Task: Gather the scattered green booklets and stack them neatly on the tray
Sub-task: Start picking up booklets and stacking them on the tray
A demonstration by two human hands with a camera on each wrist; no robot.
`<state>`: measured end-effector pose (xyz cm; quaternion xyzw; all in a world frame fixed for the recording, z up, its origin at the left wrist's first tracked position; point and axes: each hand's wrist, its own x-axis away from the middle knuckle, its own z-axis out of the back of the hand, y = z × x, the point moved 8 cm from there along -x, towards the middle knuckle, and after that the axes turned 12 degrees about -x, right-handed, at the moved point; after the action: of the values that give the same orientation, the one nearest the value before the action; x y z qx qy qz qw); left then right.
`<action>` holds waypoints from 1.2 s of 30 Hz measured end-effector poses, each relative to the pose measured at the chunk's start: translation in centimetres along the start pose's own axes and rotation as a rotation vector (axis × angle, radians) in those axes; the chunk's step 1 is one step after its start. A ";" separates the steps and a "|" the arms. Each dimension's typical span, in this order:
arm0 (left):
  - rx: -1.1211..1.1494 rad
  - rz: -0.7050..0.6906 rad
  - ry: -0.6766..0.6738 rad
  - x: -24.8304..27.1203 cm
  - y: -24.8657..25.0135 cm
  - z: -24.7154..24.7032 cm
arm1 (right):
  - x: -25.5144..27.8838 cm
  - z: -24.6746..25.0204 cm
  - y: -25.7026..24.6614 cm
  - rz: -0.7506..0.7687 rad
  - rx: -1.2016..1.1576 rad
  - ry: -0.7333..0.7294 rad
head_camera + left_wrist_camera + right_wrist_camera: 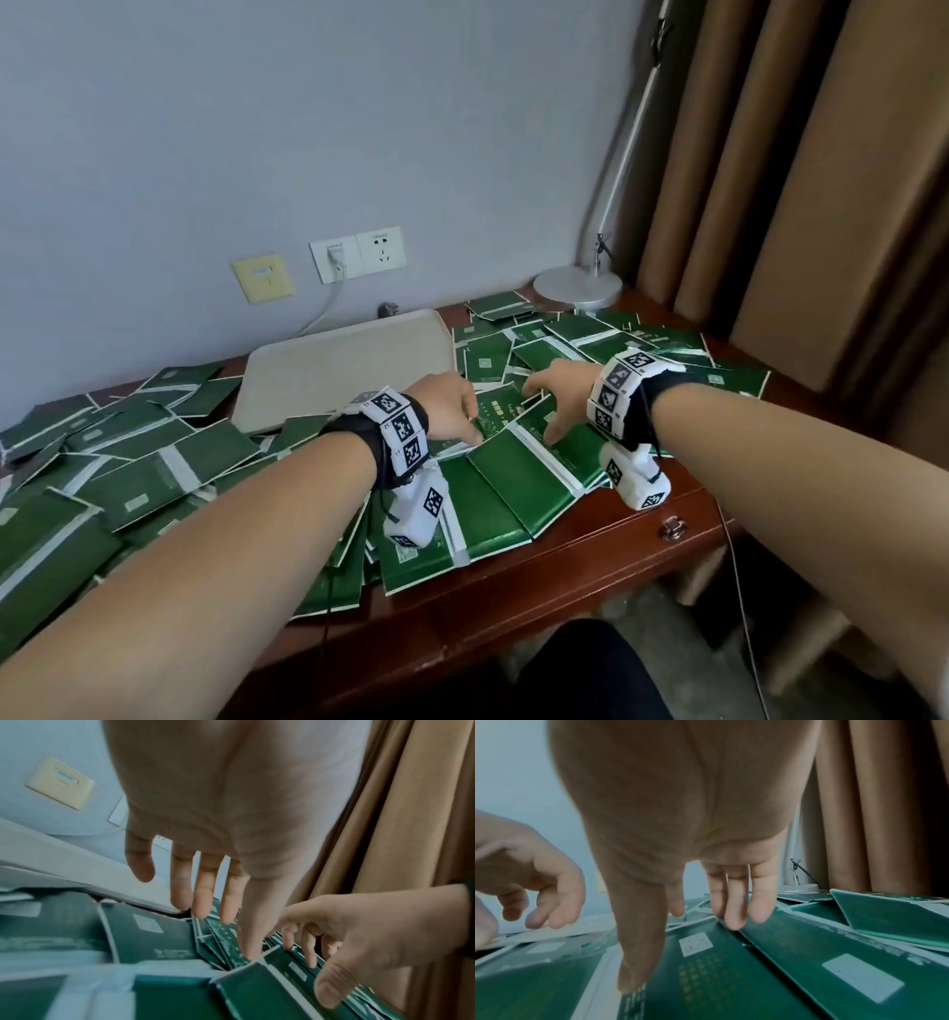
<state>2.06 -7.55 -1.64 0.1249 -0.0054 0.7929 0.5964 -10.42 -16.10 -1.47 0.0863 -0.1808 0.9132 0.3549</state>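
Observation:
Green booklets with white spines lie scattered over the brown table, heaped at the left [128, 462] and at the back right [590, 334]. The beige tray [349, 370] at the back centre holds nothing; its rim [77, 866] also shows in the left wrist view. Both hands reach down onto the middle heap. My left hand [470, 421] has straight, spread fingers, and its thumb tip [246, 953] touches a booklet's edge. My right hand [542, 411] spans a booklet [718, 973] with its fingertips [734, 923] and thumb touching the cover. Neither hand has lifted anything.
A lamp's round base [577, 285] stands at the back right corner, with brown curtains [796, 180] behind it. Wall sockets [359, 252] with a plugged cable sit above the tray. Booklets overhang the table's front edge [590, 560].

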 end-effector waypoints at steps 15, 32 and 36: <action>-0.074 -0.012 -0.130 1.0 -1.6 -2.3 | -2.2 -1.1 0.8 -0.036 -0.042 0.051; -0.104 0.011 -0.183 0.7 -0.8 -3.4 | -3.2 1.0 2.9 -0.054 -0.355 0.281; -0.074 0.018 -0.169 0.8 -0.6 -3.2 | -3.1 2.0 3.5 -0.070 -0.440 0.369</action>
<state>1.84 -6.13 -4.67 0.1692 -0.0860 0.7842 0.5907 -10.47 -21.17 -1.47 -0.1544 -0.3040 0.8395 0.4232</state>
